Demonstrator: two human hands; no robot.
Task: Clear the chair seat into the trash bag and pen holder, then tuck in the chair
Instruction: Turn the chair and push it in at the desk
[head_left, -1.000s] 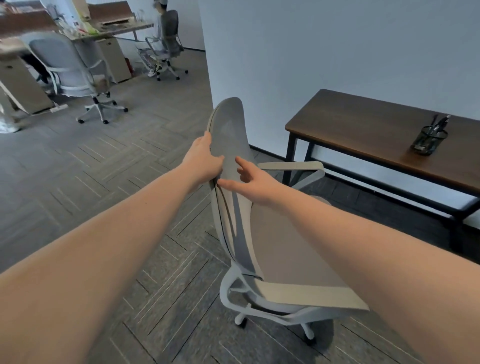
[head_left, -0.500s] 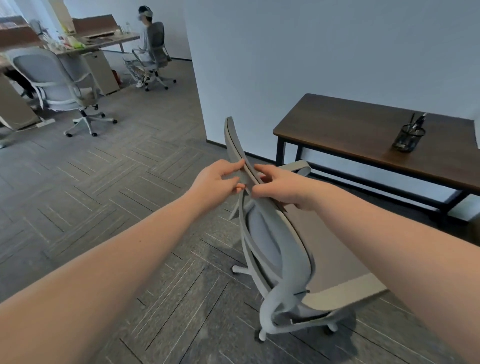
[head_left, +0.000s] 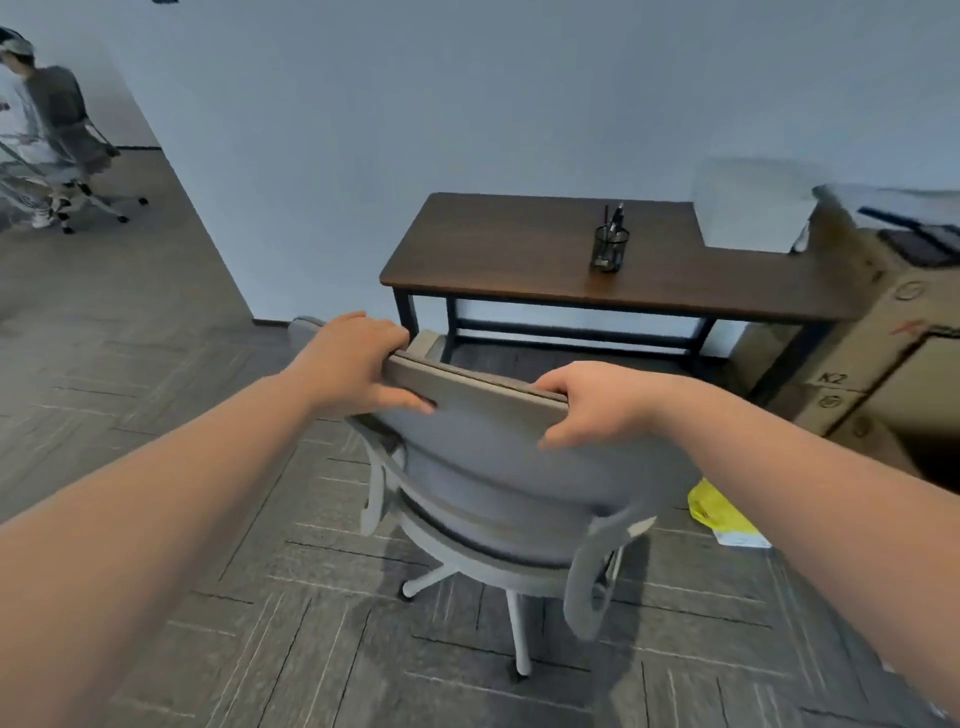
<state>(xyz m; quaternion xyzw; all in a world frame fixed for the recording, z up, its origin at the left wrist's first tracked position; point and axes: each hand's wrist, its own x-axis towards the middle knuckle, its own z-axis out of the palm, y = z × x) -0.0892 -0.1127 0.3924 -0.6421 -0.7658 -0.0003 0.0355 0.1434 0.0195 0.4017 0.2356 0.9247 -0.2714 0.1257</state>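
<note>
2 hands grip the chair (head_left: 498, 467) by its backrest top at frame centre: left hand (head_left: 358, 364) and right hand (head_left: 597, 402) both curled closed over the edge, arms stretched forward. The desk (head_left: 519, 244) sits above it, pen holder (head_left: 609, 248) on top. Pushed crooked, an armrest could strike a desk leg (casters swivel freely), or snag the yellow bag (head_left: 719, 512) at right.

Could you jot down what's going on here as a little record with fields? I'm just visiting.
Left hand: gripping the top edge of the chair back
Right hand: gripping the same edge
Chair: grey, facing the desk, not yet tucked under
Desk: dark wood, against the wall
Pen holder: on the desk, pens inside
Floor: yellow bag right of chair
</note>
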